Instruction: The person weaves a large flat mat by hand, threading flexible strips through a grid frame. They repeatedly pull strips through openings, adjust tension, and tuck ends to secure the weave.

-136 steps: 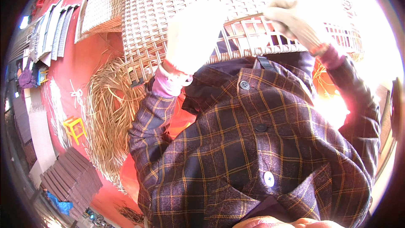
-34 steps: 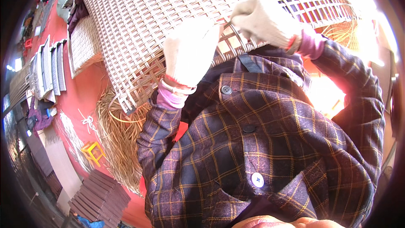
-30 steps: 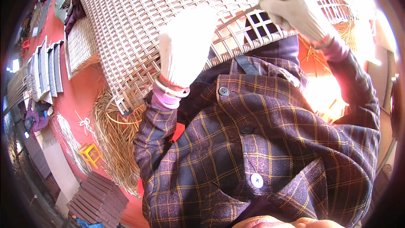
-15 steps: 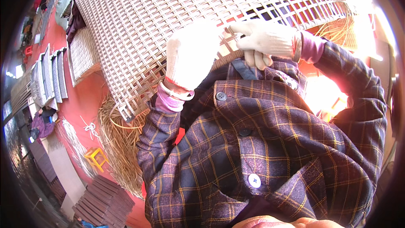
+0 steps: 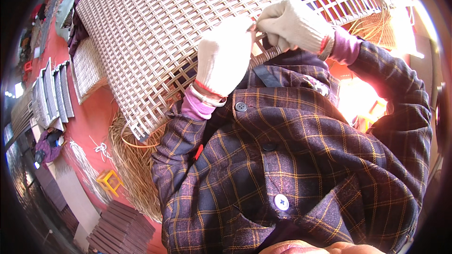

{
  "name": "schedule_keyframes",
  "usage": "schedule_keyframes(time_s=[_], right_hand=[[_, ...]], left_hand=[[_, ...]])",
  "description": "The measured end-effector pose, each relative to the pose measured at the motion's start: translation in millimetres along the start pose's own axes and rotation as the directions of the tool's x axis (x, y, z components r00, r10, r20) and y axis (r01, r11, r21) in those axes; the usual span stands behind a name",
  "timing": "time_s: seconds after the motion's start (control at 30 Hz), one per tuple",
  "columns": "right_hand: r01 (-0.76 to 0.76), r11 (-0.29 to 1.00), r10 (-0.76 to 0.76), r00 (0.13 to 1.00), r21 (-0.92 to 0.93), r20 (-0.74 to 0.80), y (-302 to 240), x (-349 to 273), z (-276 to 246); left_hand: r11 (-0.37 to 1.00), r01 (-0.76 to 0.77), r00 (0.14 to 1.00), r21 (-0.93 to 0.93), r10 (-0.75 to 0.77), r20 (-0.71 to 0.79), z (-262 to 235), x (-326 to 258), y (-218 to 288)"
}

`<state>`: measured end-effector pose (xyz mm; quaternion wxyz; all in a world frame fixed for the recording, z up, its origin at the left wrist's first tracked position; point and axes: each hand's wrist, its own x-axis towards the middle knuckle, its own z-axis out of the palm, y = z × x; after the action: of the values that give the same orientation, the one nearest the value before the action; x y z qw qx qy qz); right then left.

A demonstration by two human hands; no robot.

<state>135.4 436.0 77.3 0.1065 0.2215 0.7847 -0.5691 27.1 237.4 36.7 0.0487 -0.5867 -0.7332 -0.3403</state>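
Note:
A large beige wicker panel [image 5: 155, 33] of flat woven strands lies in front of me, its near edge close to my jacket. My left hand [image 5: 223, 56], in a white knitted glove washed out by glare, rests over this edge with its fingertips drawn together. My right hand [image 5: 297, 26], also gloved, has its fingers curled at the edge and pinches a strand where the weave is open. Both sets of fingertips meet there, and the exact grip of the left is lost in brightness. Right of them runs a looser lattice of strands [image 5: 329, 7].
A bundle of tan strands [image 5: 136, 174] lies on the red floor to the left, beside a yellow stool [image 5: 109, 182]. Stacked brown slats [image 5: 120, 228] and leaning grey panels [image 5: 52, 94] are farther left. Another person [image 5: 48, 146] is at the far left.
My right hand has moved up and its spread fingers have curled closed. My left hand has shifted slightly right, bringing the fingertips together at the strand.

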Motion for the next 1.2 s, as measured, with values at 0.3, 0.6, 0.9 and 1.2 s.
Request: schedule_keyframes(time_s=[0.3, 0.6, 0.9, 1.2], right_hand=[[0.288, 0.869, -0.299, 0.953, -0.403, 0.036, 14, -13, -22], [0.29, 0.867, -0.108, 0.904, -0.406, 0.414, -35, 18, 5], [0.27, 0.207, -0.247, 0.945, -0.94, 0.216, 107, 34, -239], [0.321, 0.713, -0.437, 0.899, -0.623, -0.038, 148, 73, -260]], left_hand=[[0.946, 0.072, 0.997, 0.316, -0.065, -0.034, -42, -53, -8], [0.911, 0.312, 0.914, 0.268, -0.212, -0.346, -12, -84, 15], [0.96, 0.207, 0.894, 0.189, -0.108, -0.434, -15, -82, 9], [0.938, 0.292, 0.908, 0.185, -0.211, -0.361, -6, -98, 4]])
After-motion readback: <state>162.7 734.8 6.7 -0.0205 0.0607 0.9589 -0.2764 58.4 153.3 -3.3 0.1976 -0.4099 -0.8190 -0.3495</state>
